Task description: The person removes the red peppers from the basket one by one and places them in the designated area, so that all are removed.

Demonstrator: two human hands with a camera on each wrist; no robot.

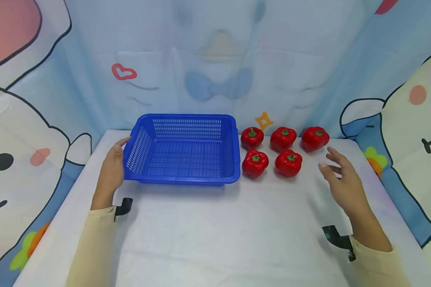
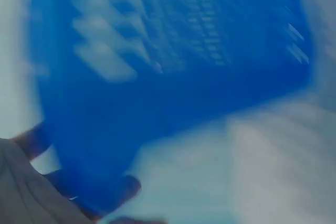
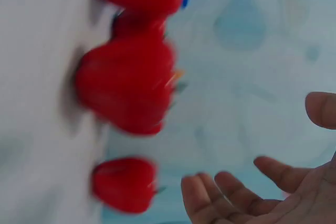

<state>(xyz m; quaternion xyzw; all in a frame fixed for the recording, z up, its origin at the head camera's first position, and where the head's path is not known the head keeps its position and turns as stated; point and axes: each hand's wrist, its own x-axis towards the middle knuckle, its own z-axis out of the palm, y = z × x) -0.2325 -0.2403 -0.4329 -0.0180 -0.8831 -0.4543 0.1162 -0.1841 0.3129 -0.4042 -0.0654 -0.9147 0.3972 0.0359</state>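
Observation:
An empty blue plastic basket [image 1: 186, 159] with mesh sides stands left of centre on the table. My left hand [image 1: 113, 167] grips its left rim; in the left wrist view, fingers show on both sides of the blurred blue edge [image 2: 94, 166]. Several red bell peppers with green stems sit in two rows right of the basket, among them a front one [image 1: 288, 164] and the back right one [image 1: 315, 139]. Just right of these peppers hovers my right hand [image 1: 346, 189], fingers spread and holding nothing. The right wrist view has its palm facing a near pepper [image 3: 128, 85].
A white cloth [image 1: 215, 235] covers the table. Behind it hangs a light blue curtain [image 1: 291, 59] printed with cartoon animals, which also runs down both sides. Each wrist carries a black camera mount, like the one on the right [image 1: 335, 237].

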